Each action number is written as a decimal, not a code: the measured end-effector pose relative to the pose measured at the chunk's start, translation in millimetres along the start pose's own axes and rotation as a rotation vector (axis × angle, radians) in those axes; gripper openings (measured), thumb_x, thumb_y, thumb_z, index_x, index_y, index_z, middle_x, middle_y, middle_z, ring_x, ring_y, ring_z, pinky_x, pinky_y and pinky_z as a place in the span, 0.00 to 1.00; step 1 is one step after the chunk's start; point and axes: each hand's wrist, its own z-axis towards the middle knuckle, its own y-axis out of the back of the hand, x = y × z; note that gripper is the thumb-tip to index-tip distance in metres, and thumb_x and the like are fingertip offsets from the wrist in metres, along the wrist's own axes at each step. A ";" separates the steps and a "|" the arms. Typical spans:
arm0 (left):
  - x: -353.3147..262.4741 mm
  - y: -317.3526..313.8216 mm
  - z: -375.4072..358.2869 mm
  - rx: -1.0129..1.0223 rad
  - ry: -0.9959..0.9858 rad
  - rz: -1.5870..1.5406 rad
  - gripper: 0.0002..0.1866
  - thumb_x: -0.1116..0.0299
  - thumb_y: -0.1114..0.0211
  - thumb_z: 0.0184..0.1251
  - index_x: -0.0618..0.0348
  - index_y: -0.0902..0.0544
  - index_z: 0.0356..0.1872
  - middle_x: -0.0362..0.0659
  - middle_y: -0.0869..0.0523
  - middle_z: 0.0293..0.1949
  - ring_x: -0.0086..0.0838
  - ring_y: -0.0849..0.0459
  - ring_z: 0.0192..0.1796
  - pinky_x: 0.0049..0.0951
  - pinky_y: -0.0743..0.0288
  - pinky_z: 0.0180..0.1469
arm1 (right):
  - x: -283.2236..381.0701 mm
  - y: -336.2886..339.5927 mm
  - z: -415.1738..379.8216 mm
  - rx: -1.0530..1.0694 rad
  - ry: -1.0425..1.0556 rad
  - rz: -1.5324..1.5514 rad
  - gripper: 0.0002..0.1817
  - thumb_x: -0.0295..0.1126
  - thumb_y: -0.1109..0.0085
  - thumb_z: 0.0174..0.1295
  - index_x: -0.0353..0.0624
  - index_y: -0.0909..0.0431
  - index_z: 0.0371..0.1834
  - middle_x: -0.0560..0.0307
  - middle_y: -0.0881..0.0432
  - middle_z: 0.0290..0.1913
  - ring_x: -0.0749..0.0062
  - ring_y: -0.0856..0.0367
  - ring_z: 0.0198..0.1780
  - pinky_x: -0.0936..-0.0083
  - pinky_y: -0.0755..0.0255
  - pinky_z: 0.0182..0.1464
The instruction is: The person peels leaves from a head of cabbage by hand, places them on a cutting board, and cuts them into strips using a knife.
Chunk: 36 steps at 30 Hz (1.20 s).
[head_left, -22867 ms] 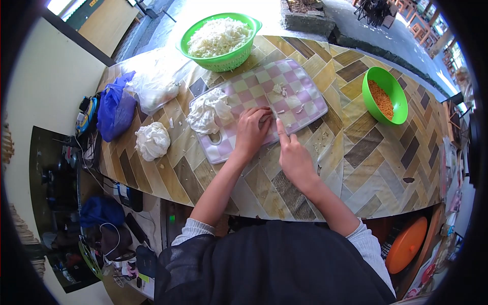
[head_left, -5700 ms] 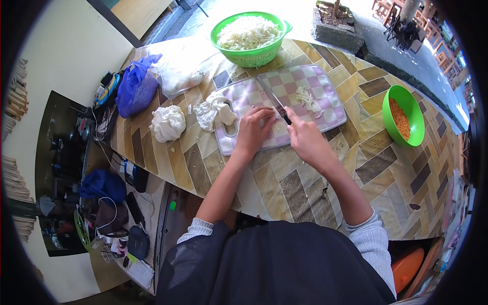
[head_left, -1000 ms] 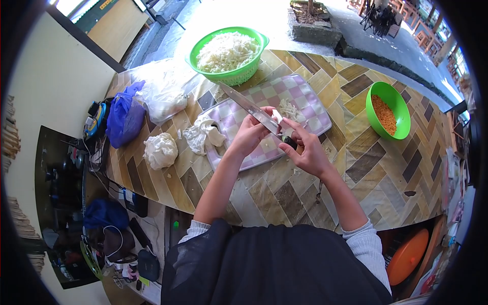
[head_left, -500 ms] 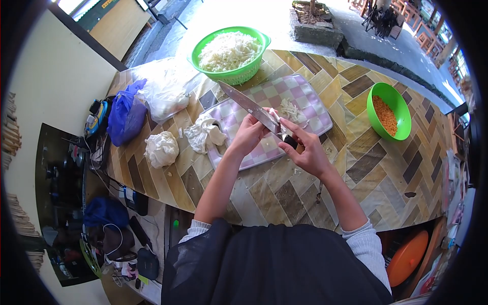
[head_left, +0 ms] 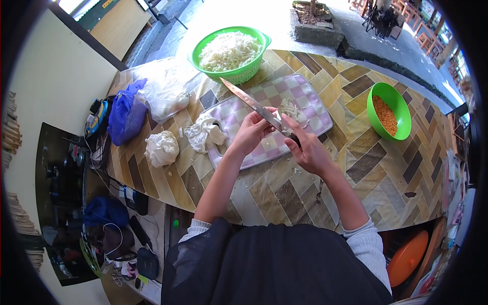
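My right hand (head_left: 314, 155) is closed around the dark handle of the knife (head_left: 247, 100), tip toward ten o'clock; it should feel stiff, fairly light, best held by that handle. My left hand (head_left: 247, 134) curls close by the blade; whether it grips the pale piece (head_left: 277, 116) between, I can't tell. Soft shreds (head_left: 290, 108) lie on the board (head_left: 313, 96) beneath. At eleven, the green colander (head_left: 231, 77) brims with white shreds (head_left: 230, 51); at three, the green bowl (head_left: 402, 113) holds orange bits (head_left: 385, 117).
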 end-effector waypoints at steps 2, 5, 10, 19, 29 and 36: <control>-1.0 -3.5 -0.9 -0.029 0.014 0.017 0.16 0.66 0.38 0.73 0.61 0.24 0.56 0.38 0.16 0.44 0.23 0.15 0.43 0.28 0.20 0.49 | 1.6 2.2 -1.4 0.063 -0.071 0.005 0.31 0.38 0.52 0.73 0.45 0.48 0.75 0.31 0.18 0.43 0.32 0.20 0.39 0.45 0.29 0.40; -3.8 -7.8 -2.3 -0.065 0.029 0.056 0.15 0.66 0.37 0.72 0.60 0.24 0.55 0.38 0.16 0.43 0.23 0.15 0.42 0.28 0.20 0.47 | 0.9 3.0 -3.6 0.116 -0.132 0.011 0.31 0.39 0.51 0.72 0.46 0.48 0.75 0.29 0.19 0.39 0.32 0.20 0.36 0.44 0.30 0.37; -3.4 -8.7 -1.7 -0.047 0.005 0.039 0.15 0.65 0.37 0.72 0.60 0.23 0.54 0.38 0.16 0.42 0.22 0.15 0.41 0.27 0.21 0.45 | -0.1 4.1 -3.9 0.088 -0.098 0.018 0.31 0.39 0.51 0.72 0.47 0.48 0.76 0.30 0.20 0.30 0.32 0.20 0.33 0.45 0.31 0.35; -4.4 -13.7 -2.9 -0.067 0.037 0.054 0.16 0.66 0.36 0.71 0.62 0.24 0.55 0.39 0.16 0.43 0.23 0.15 0.43 0.28 0.19 0.49 | -1.3 2.7 -6.0 0.089 -0.112 -0.016 0.31 0.39 0.50 0.72 0.48 0.47 0.75 0.32 0.20 0.26 0.33 0.20 0.32 0.45 0.31 0.33; 3.0 -16.2 -6.6 -0.050 -0.003 0.122 0.12 0.67 0.39 0.73 0.62 0.19 0.52 0.38 0.14 0.44 0.19 0.17 0.44 0.24 0.21 0.52 | 0.2 1.4 -5.0 0.059 -0.175 -0.020 0.25 0.39 0.51 0.73 0.48 0.44 0.69 0.33 0.19 0.30 0.33 0.20 0.34 0.47 0.30 0.35; 7.6 -16.4 -6.6 -0.005 -0.035 0.163 0.13 0.68 0.40 0.74 0.62 0.19 0.53 0.37 0.15 0.45 0.19 0.18 0.48 0.25 0.22 0.55 | 0.9 7.7 0.7 0.018 -0.134 0.149 0.21 0.35 0.53 0.74 0.46 0.42 0.66 0.34 0.18 0.42 0.32 0.20 0.40 0.50 0.30 0.43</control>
